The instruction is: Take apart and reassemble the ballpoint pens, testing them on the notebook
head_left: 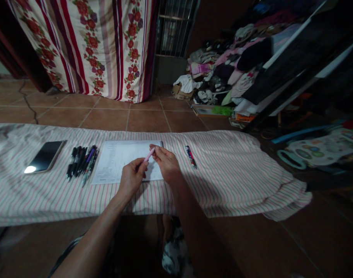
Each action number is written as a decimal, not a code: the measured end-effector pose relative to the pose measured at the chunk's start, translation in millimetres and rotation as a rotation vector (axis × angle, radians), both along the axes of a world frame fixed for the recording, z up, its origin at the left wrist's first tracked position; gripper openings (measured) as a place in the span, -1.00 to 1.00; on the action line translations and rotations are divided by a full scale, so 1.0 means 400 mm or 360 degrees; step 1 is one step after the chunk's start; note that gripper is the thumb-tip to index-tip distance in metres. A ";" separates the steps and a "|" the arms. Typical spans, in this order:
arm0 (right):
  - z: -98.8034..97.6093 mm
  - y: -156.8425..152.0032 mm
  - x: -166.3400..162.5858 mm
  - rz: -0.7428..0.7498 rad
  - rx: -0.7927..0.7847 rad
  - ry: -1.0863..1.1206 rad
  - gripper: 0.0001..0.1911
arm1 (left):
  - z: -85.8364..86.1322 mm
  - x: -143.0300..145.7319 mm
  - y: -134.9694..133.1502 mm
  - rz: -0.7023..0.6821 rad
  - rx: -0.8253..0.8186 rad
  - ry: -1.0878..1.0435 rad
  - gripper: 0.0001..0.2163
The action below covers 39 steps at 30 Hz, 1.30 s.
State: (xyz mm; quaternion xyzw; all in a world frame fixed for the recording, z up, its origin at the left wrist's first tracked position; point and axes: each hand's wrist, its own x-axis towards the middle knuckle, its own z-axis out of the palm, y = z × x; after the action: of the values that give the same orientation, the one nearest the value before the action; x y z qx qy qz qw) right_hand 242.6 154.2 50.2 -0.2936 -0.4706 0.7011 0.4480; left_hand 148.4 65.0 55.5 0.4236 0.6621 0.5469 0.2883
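Pink slim pen (149, 155) pinched between the left hand (132, 178) and the right hand (165, 164) over a white printed sheet (118, 162)
At centre frame, the left hand is closed around the pen's lower end while the right hand's curled fingertips (153, 148) grip its upper end, just above the sheet, with a wire spiral (161, 143) at the sheet's top right corner. Left of the sheet lies a bundle of black and purple pens (80, 164), then a black smartphone (44, 157); to the right lies a single red-and-blue pen (190, 156). All rest on a white cloth with pink stripes (223, 193). Beyond it, on brown floor tiles (107, 117), a red floral curtain (89, 46) hangs at upper left, and heaped clothes (223, 65) fill the upper right.
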 end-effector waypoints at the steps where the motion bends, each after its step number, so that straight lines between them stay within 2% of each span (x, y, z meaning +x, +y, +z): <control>1: 0.000 0.000 0.001 0.0003 0.0000 0.0017 -0.64 | -0.002 -0.001 0.000 -0.0003 0.0006 -0.0001 -0.72; 9: -0.006 0.010 0.004 0.0090 0.0061 -0.0108 -0.61 | -0.007 -0.011 -0.003 0.0000 0.0005 0.0005 -0.72; 15: -0.003 -0.003 0.005 0.0086 0.0160 -0.0121 -0.72 | -0.017 -0.016 -0.010 0.0047 0.0001 0.0166 -0.70; 21: 0.001 -0.009 -0.007 0.0104 -0.0061 -0.0030 -0.70 | -0.022 -0.024 -0.014 0.0045 -0.0009 0.0316 -0.69; 26: -0.009 -0.010 -0.011 0.0057 0.0057 -0.0127 -0.70 | -0.033 -0.030 -0.015 0.0047 -0.0038 0.0335 -0.69; 28: -0.015 -0.013 -0.017 0.0064 0.0013 -0.0078 -0.69 | -0.036 -0.033 -0.013 0.0074 -0.0055 0.0338 -0.69; 34: -0.023 -0.024 -0.043 0.0195 -0.0205 0.0110 -0.63 | -0.036 -0.036 -0.007 0.0054 -0.0089 0.0159 -0.67; 39: -0.031 -0.015 -0.052 0.0147 -0.0288 0.0137 -0.69 | -0.053 -0.045 -0.004 0.0047 -0.0096 0.0015 -0.68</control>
State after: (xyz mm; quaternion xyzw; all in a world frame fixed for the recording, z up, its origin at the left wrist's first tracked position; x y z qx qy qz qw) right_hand 221.7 148.3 37.9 -0.2805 -0.3989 0.7726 0.4067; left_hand 130.3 63.5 34.4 0.4074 0.6859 0.5288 0.2898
